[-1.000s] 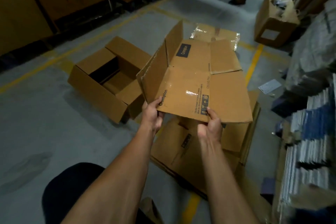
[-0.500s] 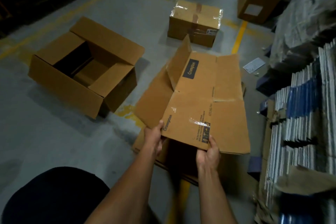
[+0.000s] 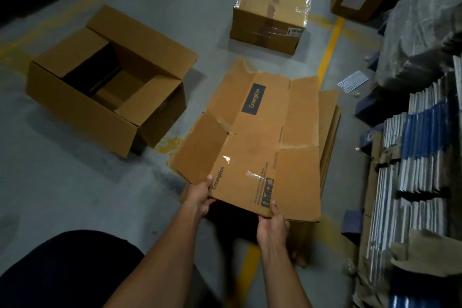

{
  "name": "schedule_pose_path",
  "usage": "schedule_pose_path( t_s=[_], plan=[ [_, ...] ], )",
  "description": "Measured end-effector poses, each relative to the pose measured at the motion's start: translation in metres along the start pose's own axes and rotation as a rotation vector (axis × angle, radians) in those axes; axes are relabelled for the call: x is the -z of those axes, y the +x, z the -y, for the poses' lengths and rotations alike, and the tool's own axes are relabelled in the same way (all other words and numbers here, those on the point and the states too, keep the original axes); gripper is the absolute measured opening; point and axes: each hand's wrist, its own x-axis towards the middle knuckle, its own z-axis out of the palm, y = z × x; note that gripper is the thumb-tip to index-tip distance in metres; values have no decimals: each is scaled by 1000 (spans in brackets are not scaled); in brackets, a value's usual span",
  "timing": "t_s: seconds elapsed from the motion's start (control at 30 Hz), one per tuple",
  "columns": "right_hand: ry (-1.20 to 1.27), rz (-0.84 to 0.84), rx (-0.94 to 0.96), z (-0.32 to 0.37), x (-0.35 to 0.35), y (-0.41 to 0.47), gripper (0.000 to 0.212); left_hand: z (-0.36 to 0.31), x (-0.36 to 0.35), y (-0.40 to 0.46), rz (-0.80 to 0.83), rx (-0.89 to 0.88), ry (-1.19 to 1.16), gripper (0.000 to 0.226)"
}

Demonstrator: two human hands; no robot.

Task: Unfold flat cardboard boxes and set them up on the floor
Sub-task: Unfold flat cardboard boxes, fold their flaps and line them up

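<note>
Left hand: grasps the near left edge of the flattened brown cardboard box printed "Crompton", thumb on top.
Right hand: grasps the near edge further right, thumb on top, fingers curled beneath.
Flattened box: held above a stack of flat brown cardboard sheets on the grey concrete floor.
Opened brown cardboard box: stands on the floor to the left, flaps open.
Sealed, taped brown box: beyond, apart.

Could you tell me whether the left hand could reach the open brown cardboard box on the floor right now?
Probably not yet: the left hand grips the flattened Crompton cardboard box, and the open brown cardboard box stands apart to its left across bare grey floor.
</note>
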Motion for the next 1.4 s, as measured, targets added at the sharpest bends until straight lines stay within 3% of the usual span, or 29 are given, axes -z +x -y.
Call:
schedule_pose_path(
  t_s=[0.1, 0.2, 0.27, 0.43, 0.63, 0.73, 0.9, 1.1, 1.2, 1.33, 1.4],
  plan=[
    [37, 64, 30, 4, -3, 1, 23, 0, -5, -1, -14, -86, -53, 24],
    [77, 76, 40, 10, 1, 4, 39, 0, -14, -3, 6, -109, -40, 27],
    [90, 84, 33, 13, 8, 7, 39, 0, -18, -2, 21, -88, -16, 31],
    [42, 36, 14, 10, 32, 16, 56, 8, -18, 3, 76, 69, -3, 35],
    [-65, 30, -108, 3, 25, 27, 39, 10, -3, 17, -18, 148, 99, 38],
    [-74, 3, -173, -4, 20, 33, 43, 1, 0, 14, -7, 142, 140, 30],
    [-35, 8, -105, -12, 21, 31, 49, -2, 0, 10, -2, 125, 145, 27],
    [-19, 61, -35, -10, 25, 24, 34, -3, -4, 6, 32, 122, 195, 29],
    [-72, -1, -113, -19, 44, 28, 48, 1, -6, 9, 23, 137, 268, 37],
    [-152, -42, -257, -23, 55, 32, 46, 6, -5, 11, -9, 189, 241, 33],
    [-183, -49, -312, -23, 58, 38, 34, 7, 0, 20, -43, 185, 231, 28]
  ],
)
